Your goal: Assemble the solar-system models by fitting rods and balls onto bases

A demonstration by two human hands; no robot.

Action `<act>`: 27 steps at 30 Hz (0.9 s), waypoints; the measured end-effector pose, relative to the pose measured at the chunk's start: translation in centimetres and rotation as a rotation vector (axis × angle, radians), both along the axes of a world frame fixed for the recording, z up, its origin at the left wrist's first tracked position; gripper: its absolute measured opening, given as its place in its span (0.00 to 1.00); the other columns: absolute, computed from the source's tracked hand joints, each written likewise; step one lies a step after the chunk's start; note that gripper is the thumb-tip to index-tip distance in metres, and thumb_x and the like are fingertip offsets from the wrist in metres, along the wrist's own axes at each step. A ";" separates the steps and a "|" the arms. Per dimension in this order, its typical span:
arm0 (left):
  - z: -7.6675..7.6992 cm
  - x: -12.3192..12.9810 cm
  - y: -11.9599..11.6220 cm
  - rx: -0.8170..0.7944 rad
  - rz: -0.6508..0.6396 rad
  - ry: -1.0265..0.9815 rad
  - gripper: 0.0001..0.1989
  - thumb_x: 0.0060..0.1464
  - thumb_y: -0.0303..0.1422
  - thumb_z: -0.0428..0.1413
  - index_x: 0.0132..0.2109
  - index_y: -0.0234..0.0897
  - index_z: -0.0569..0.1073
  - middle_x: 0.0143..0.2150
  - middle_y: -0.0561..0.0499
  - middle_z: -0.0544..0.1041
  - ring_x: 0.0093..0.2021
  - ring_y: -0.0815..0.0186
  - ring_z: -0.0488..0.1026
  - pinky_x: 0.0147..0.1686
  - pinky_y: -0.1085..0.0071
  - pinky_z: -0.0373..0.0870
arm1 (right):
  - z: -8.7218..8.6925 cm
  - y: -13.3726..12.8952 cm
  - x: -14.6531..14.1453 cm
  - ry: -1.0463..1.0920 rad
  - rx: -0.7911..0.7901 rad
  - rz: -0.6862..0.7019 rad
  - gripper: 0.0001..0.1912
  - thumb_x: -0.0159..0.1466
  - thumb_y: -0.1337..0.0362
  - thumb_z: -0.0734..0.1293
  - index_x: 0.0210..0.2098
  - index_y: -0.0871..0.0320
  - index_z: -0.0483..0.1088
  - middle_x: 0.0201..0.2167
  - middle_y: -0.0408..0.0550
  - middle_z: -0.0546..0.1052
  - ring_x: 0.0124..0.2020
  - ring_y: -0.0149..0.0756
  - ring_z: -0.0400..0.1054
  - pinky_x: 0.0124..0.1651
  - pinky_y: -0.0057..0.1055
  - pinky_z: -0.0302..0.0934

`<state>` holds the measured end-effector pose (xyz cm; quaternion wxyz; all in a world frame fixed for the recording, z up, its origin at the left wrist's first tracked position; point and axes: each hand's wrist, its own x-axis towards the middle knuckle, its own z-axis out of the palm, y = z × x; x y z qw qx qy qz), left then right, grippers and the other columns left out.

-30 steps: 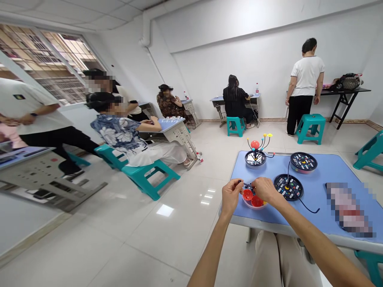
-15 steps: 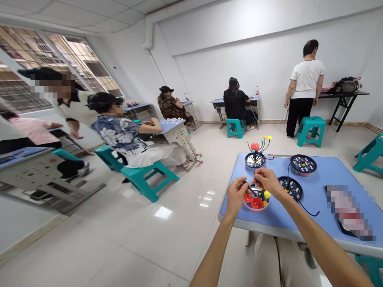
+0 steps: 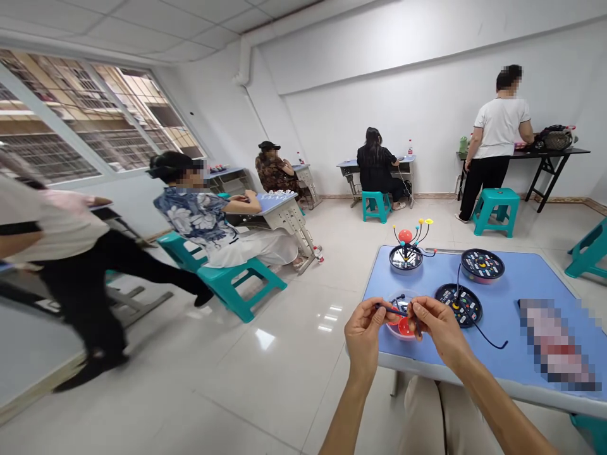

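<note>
A thin dark rod [image 3: 394,310] spans the gap between my two hands, above a clear bowl [image 3: 401,337] with red half-balls [image 3: 405,327] and small dark parts in it. My left hand [image 3: 364,328] pinches the rod's left end. At its other end my right hand [image 3: 439,325] has its fingers closed, and a dark piece pokes down below them; whether it is joined to the rod I cannot tell. Just beyond my right hand lies a round black base [image 3: 467,309] with printed labels and bent dark rods. Farther back stands a planet model [image 3: 405,235] with coloured balls on curved arms.
Another black labelled disc [image 3: 482,264] sits at the back of the blue table [image 3: 526,278]. A blurred-out flat object [image 3: 554,347] lies at the right. Green stools [image 3: 496,208] and several people are around the room; one person [image 3: 61,253] walks at the left.
My hands have come nearer to me and lower, lifting the dark rod away from the bowl. The walking person has moved closer on the left; the standing person has turned towards the black table.
</note>
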<state>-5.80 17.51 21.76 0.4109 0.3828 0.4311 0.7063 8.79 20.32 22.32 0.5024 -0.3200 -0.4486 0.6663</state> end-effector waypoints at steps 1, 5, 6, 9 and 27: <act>0.1 0.2 -0.3 -0.002 0.007 0.020 0.10 0.51 0.35 0.62 0.39 0.34 0.76 0.35 0.49 0.80 0.29 0.67 0.78 0.37 0.67 0.77 | 0.0 -0.4 0.0 -0.005 0.016 -0.008 0.18 0.56 0.49 0.72 0.29 0.59 0.74 0.21 0.42 0.72 0.21 0.29 0.63 0.22 0.26 0.56; 0.4 1.1 -1.2 -0.010 -0.045 0.037 0.10 0.52 0.35 0.62 0.39 0.34 0.76 0.35 0.46 0.80 0.32 0.64 0.78 0.38 0.67 0.76 | 0.3 -1.2 0.0 -0.047 0.066 -0.056 0.19 0.56 0.48 0.72 0.29 0.59 0.73 0.19 0.42 0.71 0.20 0.30 0.63 0.24 0.28 0.59; 0.5 1.3 -1.3 -0.013 -0.068 0.020 0.10 0.52 0.35 0.62 0.38 0.33 0.76 0.36 0.46 0.81 0.33 0.64 0.78 0.38 0.67 0.76 | 0.4 -1.2 0.1 -0.056 0.069 -0.065 0.19 0.56 0.48 0.71 0.29 0.59 0.72 0.19 0.42 0.71 0.20 0.30 0.63 0.24 0.28 0.59; 0.8 1.8 -1.5 -0.039 -0.114 -0.057 0.11 0.50 0.35 0.63 0.39 0.33 0.77 0.36 0.46 0.80 0.31 0.64 0.78 0.38 0.65 0.76 | 0.9 -1.6 0.3 -0.102 0.088 -0.103 0.20 0.56 0.46 0.70 0.27 0.59 0.71 0.18 0.41 0.69 0.19 0.29 0.60 0.22 0.27 0.56; 3.1 2.4 -2.3 -0.079 -0.165 0.240 0.09 0.49 0.34 0.62 0.36 0.34 0.78 0.25 0.53 0.76 0.22 0.70 0.71 0.27 0.73 0.71 | 2.2 -2.4 1.1 -0.236 0.133 -0.127 0.16 0.58 0.54 0.68 0.20 0.58 0.70 0.12 0.37 0.60 0.14 0.24 0.49 0.17 0.25 0.43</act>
